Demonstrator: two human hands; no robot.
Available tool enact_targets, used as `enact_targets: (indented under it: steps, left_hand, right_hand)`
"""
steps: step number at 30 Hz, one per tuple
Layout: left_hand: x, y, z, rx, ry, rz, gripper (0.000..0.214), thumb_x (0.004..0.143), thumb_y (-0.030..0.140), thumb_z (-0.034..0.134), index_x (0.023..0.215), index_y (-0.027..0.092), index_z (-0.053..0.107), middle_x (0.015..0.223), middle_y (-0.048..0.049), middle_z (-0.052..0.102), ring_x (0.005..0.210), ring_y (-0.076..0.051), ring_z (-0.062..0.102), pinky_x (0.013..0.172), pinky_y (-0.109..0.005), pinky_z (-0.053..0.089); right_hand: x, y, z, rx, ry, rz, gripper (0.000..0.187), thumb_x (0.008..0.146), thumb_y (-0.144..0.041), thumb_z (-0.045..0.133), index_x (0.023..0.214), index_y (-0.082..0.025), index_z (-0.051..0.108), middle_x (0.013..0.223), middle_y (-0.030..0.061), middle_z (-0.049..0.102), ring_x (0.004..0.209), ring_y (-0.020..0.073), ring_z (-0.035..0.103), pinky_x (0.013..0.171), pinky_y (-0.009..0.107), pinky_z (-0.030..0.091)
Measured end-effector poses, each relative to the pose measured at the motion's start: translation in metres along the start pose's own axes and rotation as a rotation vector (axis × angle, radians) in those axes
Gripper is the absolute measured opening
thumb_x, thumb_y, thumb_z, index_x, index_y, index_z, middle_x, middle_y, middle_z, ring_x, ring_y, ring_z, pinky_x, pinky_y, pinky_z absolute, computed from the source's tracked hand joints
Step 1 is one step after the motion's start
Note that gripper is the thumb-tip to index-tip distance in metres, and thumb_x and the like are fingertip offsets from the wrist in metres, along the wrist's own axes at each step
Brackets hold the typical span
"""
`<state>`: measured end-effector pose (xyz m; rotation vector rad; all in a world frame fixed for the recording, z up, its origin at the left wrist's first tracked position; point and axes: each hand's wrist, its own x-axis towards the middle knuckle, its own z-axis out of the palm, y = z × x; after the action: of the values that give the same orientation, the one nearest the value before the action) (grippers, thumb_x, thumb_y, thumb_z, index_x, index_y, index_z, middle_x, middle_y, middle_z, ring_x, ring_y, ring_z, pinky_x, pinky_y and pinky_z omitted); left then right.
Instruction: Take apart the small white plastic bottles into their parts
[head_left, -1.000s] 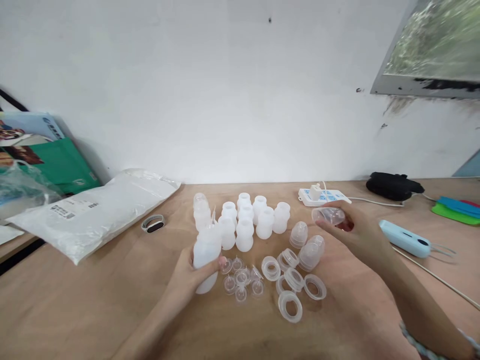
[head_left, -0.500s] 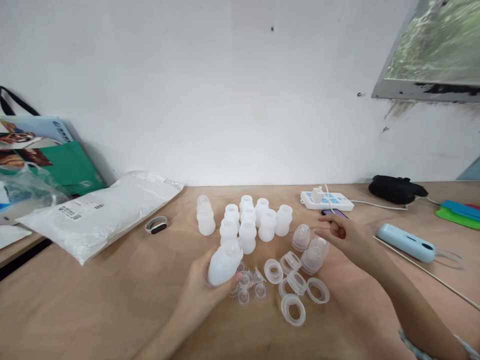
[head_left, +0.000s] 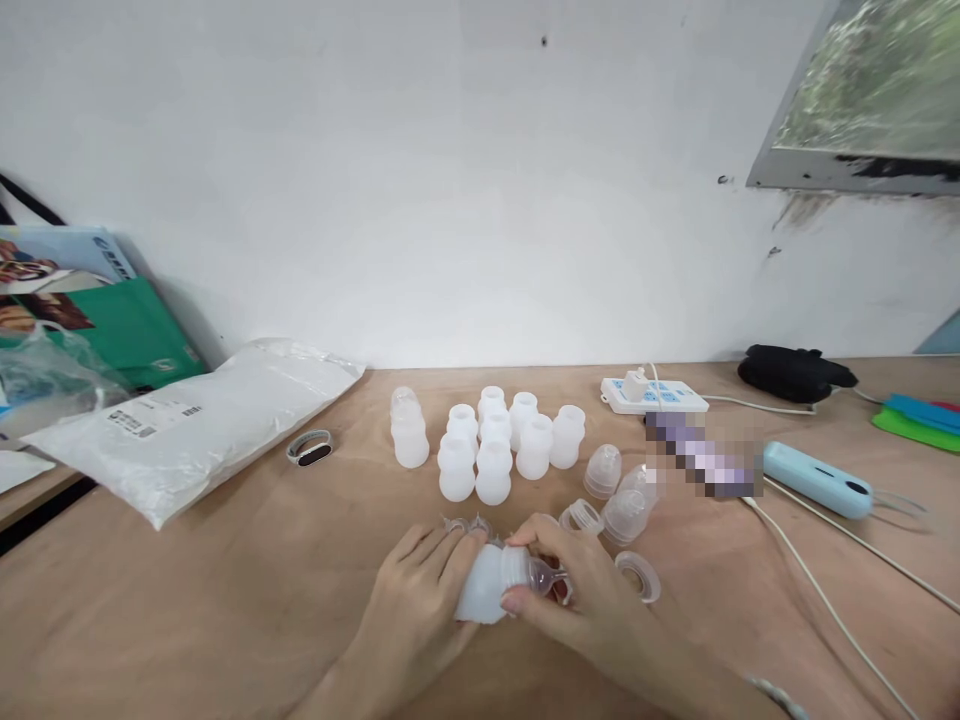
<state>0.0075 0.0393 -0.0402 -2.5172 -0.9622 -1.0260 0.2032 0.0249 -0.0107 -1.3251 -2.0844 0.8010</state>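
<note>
My left hand (head_left: 420, 590) is wrapped round the body of a milky-white baby bottle (head_left: 481, 588), which lies tilted with its neck to the right. At that neck, the thumb and fingers of my right hand (head_left: 581, 580) pinch a translucent screw collar (head_left: 515, 568). A clear teat (head_left: 546, 577) sticks out of the collar towards my right palm. Beyond my hands stand several open white bottles (head_left: 495, 470) in a cluster. Clear dome caps (head_left: 602, 472) sit right of them, with loose collar rings (head_left: 637, 577) nearer me. My hands partly hide some small clear teats (head_left: 478, 525).
A capped bottle (head_left: 409, 435) stands left of the cluster. Further left are a grey wristband (head_left: 310, 447) and a white plastic parcel (head_left: 217, 420). A power strip (head_left: 667, 397), a pixelated phone-like patch (head_left: 705, 455), a light-blue device (head_left: 817, 480) and cables occupy the right side.
My right hand has come left from above the dome caps and now grips the collar. The bottle in my left hand has tipped from nearly upright to lying rightward, lower down.
</note>
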Motion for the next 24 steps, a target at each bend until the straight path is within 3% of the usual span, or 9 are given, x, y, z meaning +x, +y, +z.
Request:
enact_targets:
  steps: [5,8,11,15,17,20,24]
  left_hand:
    - [0.003,0.002,-0.003,-0.317,-0.238,-0.274,0.017,0.073,0.022,0.065,0.089,0.022,0.06,0.074,0.0012,0.074,0.061,-0.022,0.067,0.058,-0.033,0.05]
    - [0.004,0.002,-0.003,-0.331,-0.265,-0.367,0.025,0.067,0.017,0.064,0.091,0.023,0.062,0.079,0.0007,0.075,0.065,-0.023,0.068,0.058,-0.033,0.051]
    - [0.003,-0.001,-0.001,-0.275,-0.223,-0.293,0.026,0.072,0.023,0.064,0.098,0.022,0.063,0.083,-0.0021,0.077,0.068,-0.025,0.07,0.061,-0.035,0.053]
    - [0.001,-0.004,0.002,-0.175,-0.18,-0.181,0.019,0.08,0.027,0.06,0.098,0.019,0.062,0.084,-0.0052,0.077,0.067,-0.026,0.071,0.059,-0.036,0.053]
    - [0.001,-0.004,0.002,-0.138,-0.166,-0.163,0.019,0.079,0.024,0.058,0.098,0.018,0.061,0.082,-0.0058,0.076,0.065,-0.026,0.071,0.057,-0.036,0.052]
    - [0.001,-0.003,0.0,-0.128,-0.159,-0.146,0.022,0.078,0.023,0.059,0.099,0.017,0.06,0.082,-0.0066,0.076,0.064,-0.025,0.07,0.056,-0.036,0.052]
    - [0.0,-0.003,-0.001,-0.097,-0.134,-0.103,0.026,0.079,0.023,0.058,0.104,0.017,0.059,0.087,-0.0087,0.078,0.066,-0.026,0.071,0.057,-0.035,0.052]
  right_hand:
    - [-0.001,0.007,-0.012,-0.117,-0.035,-0.292,0.028,0.087,-0.03,0.069,0.114,-0.027,0.063,0.104,0.0047,0.07,0.09,0.0229,0.066,0.076,0.033,0.055]
    - [0.002,0.012,-0.016,-0.121,-0.002,-0.427,0.035,0.092,-0.027,0.064,0.126,-0.033,0.06,0.114,0.0045,0.066,0.099,0.0217,0.065,0.085,0.034,0.055]
    - [0.003,0.013,-0.014,-0.087,0.06,-0.368,0.053,0.083,-0.038,0.073,0.132,-0.025,0.056,0.112,0.0065,0.068,0.097,0.0239,0.066,0.083,0.037,0.055]
    - [0.003,0.008,-0.012,-0.084,0.034,-0.248,0.026,0.085,-0.025,0.071,0.11,-0.022,0.064,0.103,0.0039,0.071,0.092,0.0221,0.066,0.08,0.035,0.054]
    - [0.002,0.006,-0.011,-0.074,-0.004,-0.288,0.03,0.082,-0.017,0.072,0.11,-0.022,0.063,0.111,0.0044,0.068,0.1,0.0225,0.063,0.085,0.035,0.053]
    - [0.001,0.006,-0.009,-0.047,0.006,-0.257,0.051,0.075,-0.022,0.08,0.121,-0.021,0.058,0.12,0.0073,0.064,0.108,0.0263,0.06,0.09,0.04,0.051]
    - [-0.001,0.007,-0.006,-0.004,-0.026,-0.16,0.037,0.081,-0.023,0.074,0.115,-0.022,0.059,0.11,0.0049,0.069,0.099,0.0247,0.064,0.085,0.038,0.052]
